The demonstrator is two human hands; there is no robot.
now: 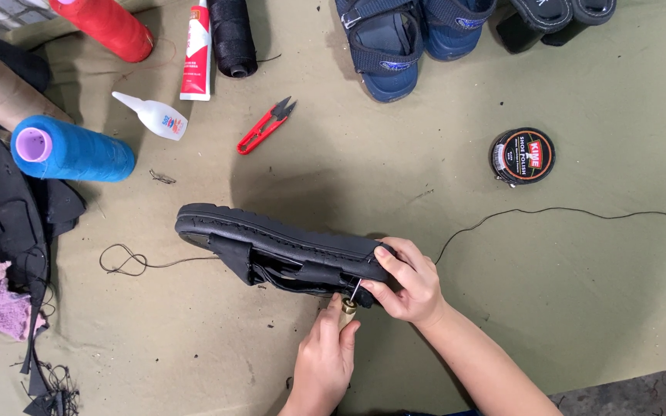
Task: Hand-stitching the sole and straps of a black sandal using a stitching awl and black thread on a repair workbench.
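A black sandal (271,245) lies on its side on the olive cloth, sole edge up. My right hand (406,281) grips its right end, thumb on the sole. My left hand (325,358) holds a stitching awl (348,302) with a brass-coloured collar. The awl's metal needle points up into the sandal's strap side near my right fingers. Black thread (564,212) runs out to the right, and another length loops on the cloth to the left (121,262).
Red thread snips (265,125), a small white glue bottle (152,115), a glue tube (196,54), blue (71,150), red (105,27) and black (233,35) thread cones lie at the top left. Navy sandals (406,42) rest at the top, a round polish tin (522,156) at right, black scraps (9,223) at left.
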